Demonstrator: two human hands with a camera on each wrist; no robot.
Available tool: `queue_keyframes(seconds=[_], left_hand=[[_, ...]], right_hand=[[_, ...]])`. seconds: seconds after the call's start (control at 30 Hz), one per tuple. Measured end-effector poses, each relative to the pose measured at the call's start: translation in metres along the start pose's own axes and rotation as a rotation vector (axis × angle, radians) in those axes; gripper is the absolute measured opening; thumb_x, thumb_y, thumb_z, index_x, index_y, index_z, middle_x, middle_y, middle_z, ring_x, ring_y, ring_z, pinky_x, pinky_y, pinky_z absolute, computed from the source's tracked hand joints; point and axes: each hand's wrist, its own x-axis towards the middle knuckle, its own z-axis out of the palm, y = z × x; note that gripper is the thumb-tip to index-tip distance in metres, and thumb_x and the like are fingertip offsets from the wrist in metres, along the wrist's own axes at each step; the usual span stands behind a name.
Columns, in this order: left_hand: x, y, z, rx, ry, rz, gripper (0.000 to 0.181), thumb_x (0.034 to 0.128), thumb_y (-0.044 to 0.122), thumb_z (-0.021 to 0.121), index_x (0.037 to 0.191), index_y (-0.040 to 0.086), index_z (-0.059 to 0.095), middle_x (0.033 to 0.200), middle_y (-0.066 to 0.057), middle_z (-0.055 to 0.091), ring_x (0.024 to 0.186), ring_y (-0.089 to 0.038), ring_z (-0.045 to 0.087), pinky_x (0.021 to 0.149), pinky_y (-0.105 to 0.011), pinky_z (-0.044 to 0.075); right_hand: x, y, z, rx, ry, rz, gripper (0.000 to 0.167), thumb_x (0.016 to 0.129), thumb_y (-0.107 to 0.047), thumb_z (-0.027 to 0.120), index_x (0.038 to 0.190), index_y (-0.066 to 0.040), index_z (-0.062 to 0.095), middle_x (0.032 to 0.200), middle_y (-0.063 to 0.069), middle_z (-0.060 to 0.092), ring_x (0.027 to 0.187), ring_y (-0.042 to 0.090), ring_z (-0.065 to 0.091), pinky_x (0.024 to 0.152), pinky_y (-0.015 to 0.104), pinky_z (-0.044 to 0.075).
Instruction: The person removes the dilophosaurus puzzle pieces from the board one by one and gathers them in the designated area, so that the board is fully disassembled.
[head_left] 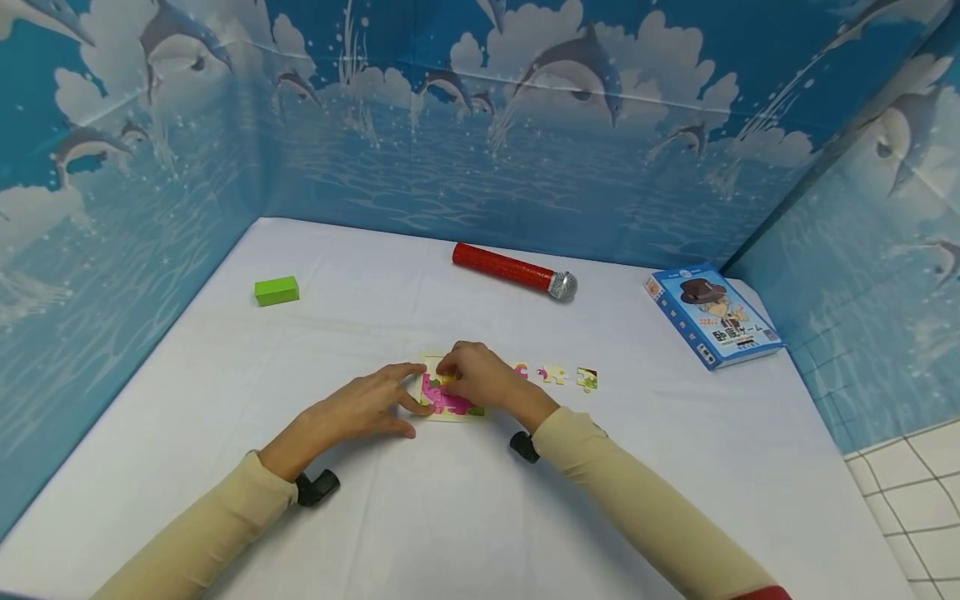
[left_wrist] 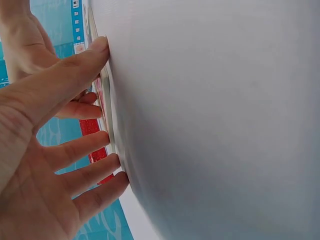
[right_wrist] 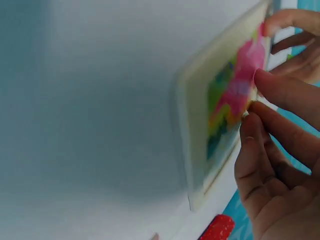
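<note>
A small jigsaw puzzle board (head_left: 442, 418) with a pale frame and a pink figure lies flat on the white table. My left hand (head_left: 367, 406) steadies its left edge, fingers spread and fairly straight; in the left wrist view the thumb and fingertips touch the board's edge. Over the upper part of the board, my right hand (head_left: 480, 375) pinches a small puzzle piece (right_wrist: 246, 114), mostly hidden by the fingers. To the right lie loose puzzle pieces: a pink one (head_left: 521, 370) partly behind the hand, a yellowish one (head_left: 553, 374) and a green-and-dark one (head_left: 587, 380).
Behind the board lies a red microphone (head_left: 502, 267) with a silver head. A green block (head_left: 277, 291) sits at the back left, and a blue game box (head_left: 716, 317) at the back right. Dolphin-print curtains (head_left: 450, 158) close off the table's back and sides.
</note>
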Motion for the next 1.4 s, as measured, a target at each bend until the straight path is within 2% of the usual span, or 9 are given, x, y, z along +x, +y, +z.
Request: queue_keyframes(seconds=[0.27,0.5,0.63,0.83,1.03,1.2,1.4], left_hand=[[0.001,0.002,-0.001,-0.01,-0.005,-0.014,0.039,0.0777,0.031,0.084,0.115,0.021,0.075,0.151,-0.017,0.041,0.138,-0.037,0.038,0.098,-0.049,0.047],[0.001,0.003,-0.001,-0.028,-0.013,-0.022,0.04,0.0774,0.029,0.084,0.115,0.02,0.075,0.151,-0.018,0.04,0.139,-0.037,0.036,0.098,-0.05,0.047],[0.001,0.003,-0.001,-0.026,-0.017,-0.025,0.04,0.0774,0.029,0.084,0.115,0.02,0.075,0.151,-0.018,0.041,0.138,-0.037,0.036,0.098,-0.051,0.047],[0.002,0.004,-0.002,-0.014,-0.017,-0.025,0.04,0.0773,0.028,0.085,0.116,0.02,0.075,0.151,-0.018,0.041,0.138,-0.037,0.037,0.099,-0.051,0.046],[0.002,0.004,-0.002,-0.013,-0.012,-0.026,0.041,0.0769,0.028,0.085,0.115,0.019,0.075,0.151,-0.017,0.042,0.138,-0.037,0.037,0.104,-0.049,0.043],[0.002,0.005,-0.001,-0.017,-0.012,-0.034,0.041,0.077,0.028,0.085,0.116,0.019,0.075,0.151,-0.017,0.041,0.139,-0.037,0.037,0.104,-0.051,0.042],[0.001,0.005,-0.001,-0.03,-0.004,-0.044,0.041,0.0759,0.026,0.086,0.115,0.019,0.076,0.151,-0.018,0.041,0.139,-0.036,0.036,0.107,-0.051,0.039]], right_hand=[[0.002,0.0,0.004,0.022,0.013,0.015,0.024,0.087,-0.009,0.075,0.11,-0.002,0.072,0.098,0.004,0.063,0.089,0.015,0.06,0.084,0.027,0.052],[0.002,0.0,0.005,0.071,0.039,0.045,0.02,0.085,-0.008,0.077,0.105,-0.003,0.072,0.093,0.003,0.063,0.086,0.015,0.059,0.081,0.027,0.052],[0.002,0.001,0.006,0.083,0.075,0.029,0.016,0.086,-0.009,0.077,0.1,-0.005,0.071,0.089,0.001,0.063,0.082,0.013,0.058,0.077,0.024,0.051],[-0.002,0.005,0.006,0.227,0.129,-0.004,0.006,0.088,-0.014,0.075,0.089,-0.009,0.073,0.079,-0.004,0.067,0.072,0.01,0.059,0.067,0.022,0.051],[-0.009,0.01,-0.002,0.325,0.126,-0.024,0.004,0.087,-0.016,0.076,0.088,-0.012,0.075,0.079,-0.007,0.07,0.071,0.011,0.062,0.066,0.025,0.052],[-0.025,0.021,-0.016,0.384,0.12,0.043,0.004,0.085,-0.015,0.078,0.087,-0.011,0.076,0.078,-0.004,0.071,0.071,0.012,0.063,0.065,0.027,0.052],[-0.057,0.041,-0.033,0.372,0.082,0.152,0.005,0.084,-0.015,0.078,0.086,-0.011,0.076,0.074,0.001,0.07,0.068,0.016,0.062,0.062,0.03,0.051]])
